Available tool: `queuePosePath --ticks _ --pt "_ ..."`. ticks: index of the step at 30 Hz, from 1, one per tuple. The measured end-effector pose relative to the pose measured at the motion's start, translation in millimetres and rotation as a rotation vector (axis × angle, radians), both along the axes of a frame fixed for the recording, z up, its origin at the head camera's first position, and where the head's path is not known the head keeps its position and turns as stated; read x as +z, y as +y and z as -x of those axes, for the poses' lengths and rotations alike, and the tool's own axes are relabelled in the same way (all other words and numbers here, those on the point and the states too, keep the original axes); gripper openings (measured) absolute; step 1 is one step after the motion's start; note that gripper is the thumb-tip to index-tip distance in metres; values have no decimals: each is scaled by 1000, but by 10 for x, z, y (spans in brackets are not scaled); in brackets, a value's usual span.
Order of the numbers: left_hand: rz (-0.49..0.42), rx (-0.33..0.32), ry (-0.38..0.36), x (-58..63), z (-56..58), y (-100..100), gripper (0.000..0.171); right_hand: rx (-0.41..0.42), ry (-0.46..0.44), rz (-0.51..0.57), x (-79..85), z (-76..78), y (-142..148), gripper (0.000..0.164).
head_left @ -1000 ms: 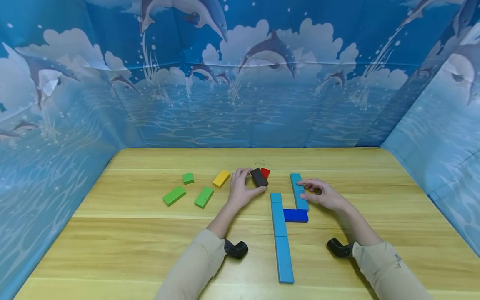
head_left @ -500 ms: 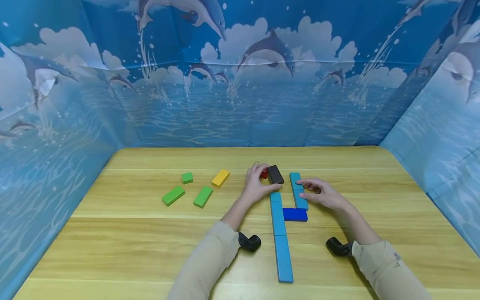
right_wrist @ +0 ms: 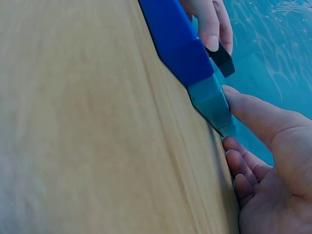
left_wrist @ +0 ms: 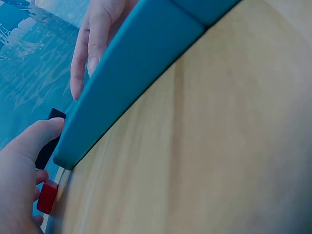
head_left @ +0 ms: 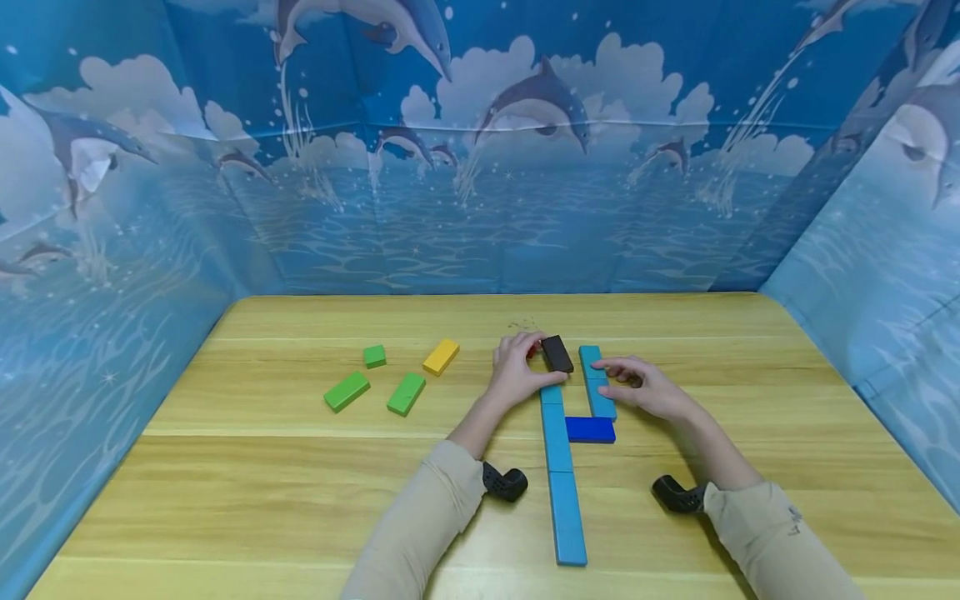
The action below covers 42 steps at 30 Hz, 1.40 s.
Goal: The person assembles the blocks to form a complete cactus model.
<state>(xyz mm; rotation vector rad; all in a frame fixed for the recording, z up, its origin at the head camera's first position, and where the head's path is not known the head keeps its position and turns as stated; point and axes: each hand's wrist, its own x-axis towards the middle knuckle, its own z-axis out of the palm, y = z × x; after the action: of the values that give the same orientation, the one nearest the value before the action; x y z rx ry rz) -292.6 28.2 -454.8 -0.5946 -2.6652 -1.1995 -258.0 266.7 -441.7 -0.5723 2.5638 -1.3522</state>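
Note:
My left hand point(head_left: 514, 373) pinches a black block point(head_left: 557, 353) between thumb and fingers, just past the far end of a long row of light-blue blocks point(head_left: 558, 450). A red block point(left_wrist: 47, 197) sits by the lower fingers of that hand, mostly hidden in the head view. On the right, the thumb and fingertips of my right hand point(head_left: 648, 390) touch the side of a shorter light-blue row point(head_left: 590, 358), fingers loosely bent. A dark-blue block point(head_left: 590, 429) bridges from the long row to the near end of the short one.
Left of the hands lie a yellow block point(head_left: 441, 357), a small green block point(head_left: 374, 356) and two longer green blocks, one of them a green block point(head_left: 347, 392) farthest left. A dolphin-print curtain point(head_left: 480, 208) surrounds the wooden table point(head_left: 262, 483).
My left hand has carried the black block rightward, from beside the red block to the far end of the long light-blue row. My right hand has stayed in place.

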Motion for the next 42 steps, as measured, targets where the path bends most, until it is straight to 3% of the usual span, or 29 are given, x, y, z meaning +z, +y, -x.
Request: queuePosePath --ticks 11,17,30,42 --pt "71 2 51 1 38 -139 64 -5 2 -12 16 -8 0 43" --pt "142 -3 12 -8 88 -186 68 -6 6 -13 10 -6 3 43" --pt "218 -57 56 -32 123 -269 67 -11 1 -6 -9 -1 -1 43" --pt "286 -99 48 0 108 -299 65 -18 -6 -3 -10 -4 1 43"
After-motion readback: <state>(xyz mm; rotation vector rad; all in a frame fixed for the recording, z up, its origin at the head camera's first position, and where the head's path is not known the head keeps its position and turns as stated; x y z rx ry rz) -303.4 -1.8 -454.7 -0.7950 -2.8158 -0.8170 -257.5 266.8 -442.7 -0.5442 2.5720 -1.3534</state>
